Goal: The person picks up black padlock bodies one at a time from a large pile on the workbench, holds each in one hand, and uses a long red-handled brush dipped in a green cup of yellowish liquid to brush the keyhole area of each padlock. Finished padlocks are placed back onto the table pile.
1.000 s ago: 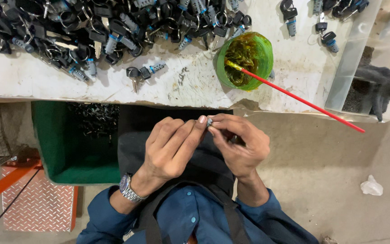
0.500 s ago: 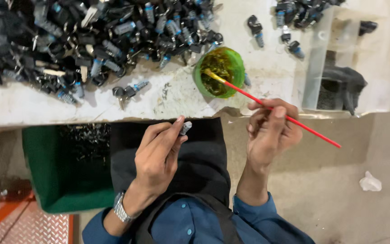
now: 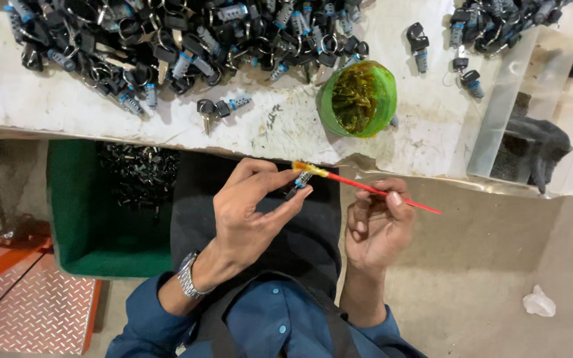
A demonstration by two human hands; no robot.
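Observation:
My left hand [image 3: 253, 212] pinches a small metal lock cylinder [image 3: 300, 181] between thumb and fingers, over my lap. My right hand [image 3: 378, 224] holds a thin red brush [image 3: 373, 191] by its handle. The brush's yellow, grease-laden tip touches the top of the cylinder. Above them, on the white table [image 3: 286, 126], a green cup [image 3: 358, 98] holds yellowish grease. A big heap of black-headed keys and lock cylinders [image 3: 167, 40] covers the table's far left and middle.
A green bin [image 3: 74, 219] with dark parts sits under the table on my left. A clear plastic tray [image 3: 518, 126] with a black object lies on the right. An orange checker-plate step [image 3: 34, 311] is at lower left; crumpled white scrap [image 3: 538, 302] on the floor.
My right hand took the red brush out of the green cup and brought its tip down onto the cylinder in my left hand. One second ago both hands held the cylinder together.

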